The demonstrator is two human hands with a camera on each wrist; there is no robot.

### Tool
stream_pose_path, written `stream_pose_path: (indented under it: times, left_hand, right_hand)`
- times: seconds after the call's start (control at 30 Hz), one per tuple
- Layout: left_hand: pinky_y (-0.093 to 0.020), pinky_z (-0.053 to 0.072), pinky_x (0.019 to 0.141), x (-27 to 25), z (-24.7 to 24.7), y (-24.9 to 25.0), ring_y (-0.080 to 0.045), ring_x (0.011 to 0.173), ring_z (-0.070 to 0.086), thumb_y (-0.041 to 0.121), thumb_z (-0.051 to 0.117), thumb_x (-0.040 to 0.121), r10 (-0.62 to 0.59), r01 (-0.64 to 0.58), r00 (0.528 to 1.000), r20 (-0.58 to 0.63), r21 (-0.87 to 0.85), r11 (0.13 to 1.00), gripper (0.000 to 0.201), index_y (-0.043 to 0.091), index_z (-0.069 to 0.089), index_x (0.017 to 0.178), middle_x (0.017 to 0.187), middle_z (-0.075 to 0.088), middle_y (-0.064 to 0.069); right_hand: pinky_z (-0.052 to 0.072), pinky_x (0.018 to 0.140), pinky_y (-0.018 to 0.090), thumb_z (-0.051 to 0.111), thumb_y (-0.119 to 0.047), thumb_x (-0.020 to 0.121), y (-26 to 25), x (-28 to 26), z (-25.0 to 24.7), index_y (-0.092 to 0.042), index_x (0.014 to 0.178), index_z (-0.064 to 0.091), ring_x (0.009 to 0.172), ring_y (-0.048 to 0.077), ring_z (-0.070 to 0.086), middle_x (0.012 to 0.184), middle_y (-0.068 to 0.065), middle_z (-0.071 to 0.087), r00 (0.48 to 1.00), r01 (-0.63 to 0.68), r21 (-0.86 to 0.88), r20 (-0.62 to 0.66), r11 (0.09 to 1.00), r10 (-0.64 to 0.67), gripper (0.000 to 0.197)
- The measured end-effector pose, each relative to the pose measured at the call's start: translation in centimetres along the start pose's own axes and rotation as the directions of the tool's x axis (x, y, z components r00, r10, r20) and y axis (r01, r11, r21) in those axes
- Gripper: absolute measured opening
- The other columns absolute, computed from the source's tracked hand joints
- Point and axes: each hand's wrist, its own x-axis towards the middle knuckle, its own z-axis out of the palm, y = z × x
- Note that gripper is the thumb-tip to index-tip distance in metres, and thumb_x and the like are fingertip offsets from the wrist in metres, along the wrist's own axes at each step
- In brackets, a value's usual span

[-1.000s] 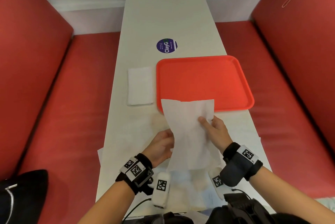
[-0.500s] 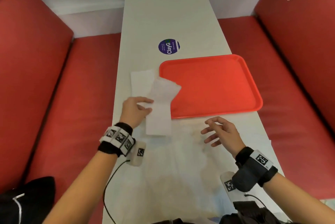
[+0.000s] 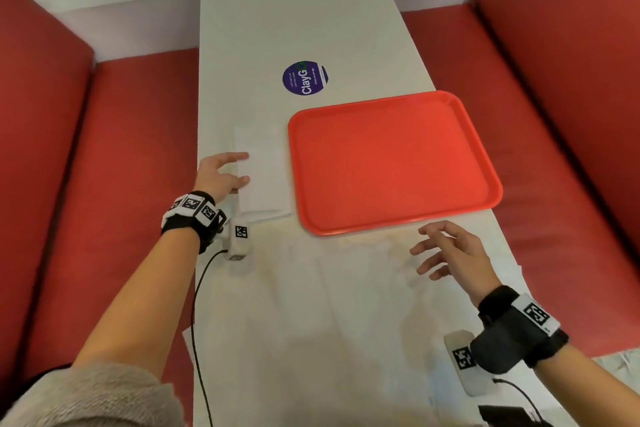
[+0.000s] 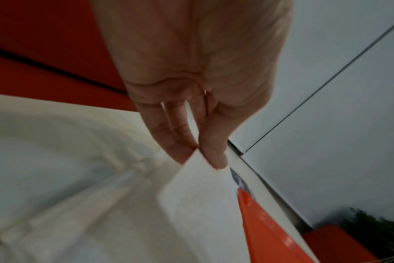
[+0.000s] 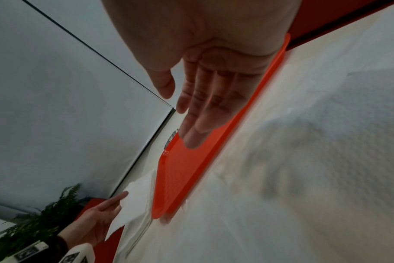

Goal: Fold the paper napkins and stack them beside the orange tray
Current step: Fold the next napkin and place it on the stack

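Note:
An orange tray [image 3: 391, 163] lies on the white table [image 3: 294, 11]. Left of it sits a stack of folded white napkins [image 3: 266, 181]. My left hand [image 3: 244, 167] is at the stack's left edge. In the left wrist view its fingers [image 4: 180, 142] and thumb pinch a corner of the top folded napkin [image 4: 198, 186], whose left side is still lifted [image 5: 133, 199]. My right hand [image 3: 426, 253] hovers with spread fingers and holds nothing, just in front of the tray's near rim [image 5: 225, 142]. Unfolded napkins [image 3: 311, 322] lie flat across the near part of the table.
A round purple sticker [image 3: 304, 77] is on the table beyond the tray. Red bench seats [image 3: 138, 184] flank the narrow table on both sides. A black cable [image 3: 197, 305] hangs from my left wrist along the table's left edge.
One second ago both hands held the napkin before the tray. The right hand let go. The left hand carried the folded napkin left and forward onto the stack beside the tray.

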Motion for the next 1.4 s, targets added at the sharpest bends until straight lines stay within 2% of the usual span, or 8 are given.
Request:
stream_pose_path:
  times: [0.23,0.43,0.6,0.77,0.93,1.07,1.2,1.4]
  left_hand:
    - [-0.044,0.052,0.098,2.3,-0.4,-3.2,-0.028,0.113,0.063,-0.004,0.078,0.073,-0.068,0.071,0.997,-0.030,0.102,0.992,0.050,0.040,0.071,0.095,0.131,0.059,-0.002]
    - [-0.039,0.054,0.091,0.2,-0.1,-1.9,-0.029,0.102,0.065,0.008,0.080,0.077,-0.042,0.052,0.997,-0.059,0.189,0.981,0.038,0.021,0.071,0.111,0.127,0.060,-0.007]
    - [-0.037,0.035,0.101,-5.1,2.7,-0.9,-0.034,0.122,0.040,0.021,0.073,0.084,0.218,-0.116,0.969,-0.113,0.572,0.812,0.023,0.019,0.071,0.107,0.129,0.050,-0.012]
    - [-0.031,0.040,0.086,-13.6,10.6,-0.8,-0.020,0.092,0.050,0.011,0.069,0.083,0.394,-0.400,0.913,0.107,0.433,0.808,0.014,0.016,0.070,0.096,0.101,0.061,-0.005]
    - [-0.035,0.051,0.074,-19.6,19.0,-0.7,-0.012,0.069,0.052,0.031,0.064,0.091,0.206,-0.371,0.880,0.429,0.349,0.861,0.019,0.014,0.067,0.099,0.084,0.063,0.003]
    - [-0.035,0.051,0.080,-20.8,22.9,-0.4,-0.022,0.087,0.062,0.050,0.059,0.090,0.034,-0.286,0.881,0.471,0.475,0.832,0.049,0.010,0.058,0.118,0.098,0.066,-0.005]
    - [-0.032,0.046,0.070,-20.9,24.6,-0.2,-0.030,0.095,0.064,0.050,0.065,0.087,-0.011,-0.209,0.913,0.409,0.489,0.847,0.068,0.007,0.037,0.132,0.107,0.066,-0.012]
    - [-0.031,0.046,0.064,-21.0,24.9,-0.3,-0.022,0.069,0.055,0.026,0.071,0.087,0.071,-0.234,0.910,0.407,0.364,0.901,0.025,0.010,0.053,0.095,0.071,0.054,0.001]
  right_hand:
    - [0.048,0.052,0.030,0.052,-0.023,0.099,0.0,0.6,-0.2,-0.008,0.101,0.062,0.060,0.032,0.065,0.084,0.014,0.074,1.000,-0.010,-0.003,-0.019,1.000,0.010,0.018]
    - [0.047,0.051,0.030,0.050,-0.021,0.100,0.2,0.1,-1.2,-0.007,0.101,0.062,0.058,0.030,0.065,0.083,0.013,0.074,0.999,0.023,-0.017,-0.036,1.000,-0.024,0.018]
    - [0.047,0.051,0.030,0.056,-0.021,0.097,1.8,-1.1,-3.1,-0.009,0.098,0.063,0.058,0.029,0.065,0.082,0.011,0.074,0.996,0.028,-0.041,-0.084,0.999,-0.031,0.014]
    - [0.051,0.050,0.031,0.070,-0.015,0.086,5.8,-2.6,-5.5,-0.017,0.087,0.067,0.055,0.022,0.064,0.079,0.006,0.070,0.985,0.022,-0.355,-0.153,0.935,-0.081,0.003]
    - [0.048,0.062,0.033,0.083,-0.026,0.073,10.2,-4.2,-6.9,-0.025,0.083,0.065,0.061,0.012,0.056,0.072,-0.004,0.062,0.998,-0.002,-0.667,-0.054,0.745,-0.045,0.020]
    - [0.043,0.062,0.026,0.085,-0.028,0.068,12.3,-4.6,-6.8,-0.025,0.086,0.060,0.070,0.013,0.054,0.079,-0.001,0.058,0.999,0.040,-0.668,0.004,0.743,-0.051,0.031]
    - [0.043,0.066,0.029,0.085,-0.027,0.067,12.7,-4.5,-6.8,-0.025,0.085,0.059,0.069,0.013,0.050,0.080,0.000,0.056,0.996,0.067,-0.648,0.000,0.759,-0.087,0.032]
    - [0.044,0.067,0.029,0.086,-0.028,0.067,13.0,-4.5,-7.1,-0.024,0.086,0.060,0.068,0.013,0.050,0.079,0.000,0.057,0.995,0.076,-0.599,-0.004,0.797,-0.098,0.033]
